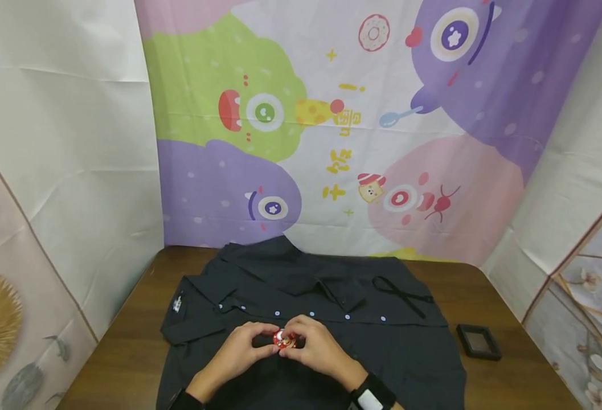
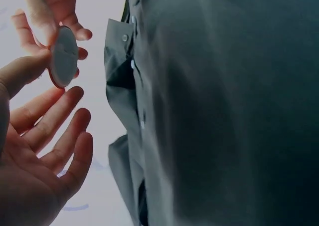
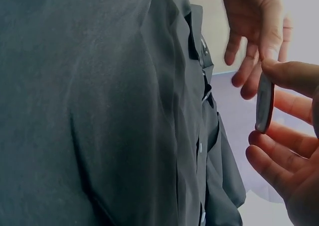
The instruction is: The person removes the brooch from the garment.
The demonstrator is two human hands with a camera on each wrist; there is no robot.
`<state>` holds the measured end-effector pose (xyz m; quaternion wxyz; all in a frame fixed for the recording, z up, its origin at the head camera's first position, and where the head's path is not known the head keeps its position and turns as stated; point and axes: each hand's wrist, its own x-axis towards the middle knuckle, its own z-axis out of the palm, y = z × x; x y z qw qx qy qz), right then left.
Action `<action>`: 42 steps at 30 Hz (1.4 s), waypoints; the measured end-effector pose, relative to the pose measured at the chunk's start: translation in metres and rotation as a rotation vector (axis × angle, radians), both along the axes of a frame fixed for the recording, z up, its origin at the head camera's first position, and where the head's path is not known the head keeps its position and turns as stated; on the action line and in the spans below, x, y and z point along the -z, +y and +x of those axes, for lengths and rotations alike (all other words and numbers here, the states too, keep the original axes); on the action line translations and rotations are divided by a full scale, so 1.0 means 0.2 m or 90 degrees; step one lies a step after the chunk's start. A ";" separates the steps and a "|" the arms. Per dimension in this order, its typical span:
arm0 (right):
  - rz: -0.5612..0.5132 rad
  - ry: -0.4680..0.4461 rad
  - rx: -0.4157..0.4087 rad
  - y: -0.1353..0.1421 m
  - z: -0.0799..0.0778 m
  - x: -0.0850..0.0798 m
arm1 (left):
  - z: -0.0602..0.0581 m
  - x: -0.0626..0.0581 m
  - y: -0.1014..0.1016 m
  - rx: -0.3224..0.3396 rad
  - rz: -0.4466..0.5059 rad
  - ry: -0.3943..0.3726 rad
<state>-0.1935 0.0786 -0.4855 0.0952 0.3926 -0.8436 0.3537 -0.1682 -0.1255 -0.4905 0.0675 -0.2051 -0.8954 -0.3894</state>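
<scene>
Two hands share one object from where I sit: the left hand [image 1: 236,344] and the right hand [image 1: 318,344] each pinch the rim of a small round badge with a red printed face and a pale back [image 1: 284,340]. Thumb and fingers are narrowed on its edge from both sides; the other fingers I can see are spread loosely and carry nothing. The badge is lifted clear of a dark, button-front cloth shirt [image 1: 383,364], which lies over the brown wooden bench [image 1: 528,370].

My main worry is the grip. Only fingertips hold a thin, curved rim, so if one side lets go or twists, I'd expect the badge to tip, slip and drop into the folds. A mark shows on the pale back, but I cannot tell whether it is a pin — if it is, careless pressure there could prick a finger or snag the fabric. The loose cloth also worries me: an arm dragging it rightward might nudge the small black square frame [image 1: 485,356] just beside the shirt's right edge.
</scene>
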 end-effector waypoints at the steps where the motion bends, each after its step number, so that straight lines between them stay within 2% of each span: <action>1: 0.003 0.006 0.003 0.00 0.00 0.00 | 0.00 0.00 0.00 -0.005 -0.011 0.012; 5: 0.014 0.020 0.015 0.00 0.00 -0.01 | 0.01 -0.01 0.02 -0.025 -0.040 0.048; 9: 0.019 0.016 0.021 0.00 0.00 -0.01 | 0.01 -0.01 0.02 -0.035 -0.040 0.043; 23: 0.008 0.013 0.035 0.00 0.00 0.00 | 0.01 -0.01 0.02 -0.028 -0.029 0.037; 35: -0.002 0.035 0.080 0.01 0.01 0.02 | 0.01 -0.01 0.02 -0.076 -0.028 0.082; 42: -0.002 0.042 0.088 0.01 0.01 0.02 | 0.03 -0.01 0.02 -0.091 -0.052 0.063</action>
